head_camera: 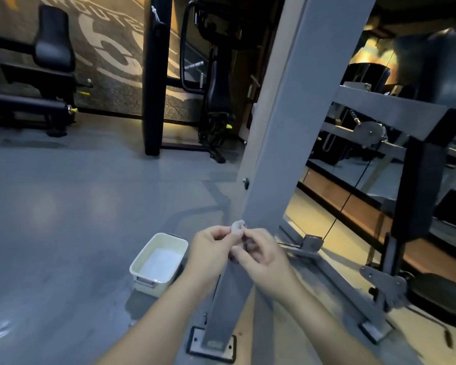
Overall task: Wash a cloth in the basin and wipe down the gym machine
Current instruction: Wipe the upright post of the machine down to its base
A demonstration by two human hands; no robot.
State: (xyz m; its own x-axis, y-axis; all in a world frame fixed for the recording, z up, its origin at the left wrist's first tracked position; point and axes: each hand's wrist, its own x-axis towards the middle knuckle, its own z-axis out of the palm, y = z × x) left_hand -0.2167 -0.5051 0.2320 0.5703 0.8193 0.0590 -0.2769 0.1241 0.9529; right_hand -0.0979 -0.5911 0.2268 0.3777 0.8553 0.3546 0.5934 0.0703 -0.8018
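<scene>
Grey gym floor, basin nr machine post; both hands' fingers pinch cloth.

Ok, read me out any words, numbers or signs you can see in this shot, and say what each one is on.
"ROUTE": large white letters on the wall mural at the upper left, partly cut off by the frame edge.
A big white numeral sits below it, too cropped and hidden to read for sure.
Nothing readable on the basin, the grey machine post or the cloth.
</scene>
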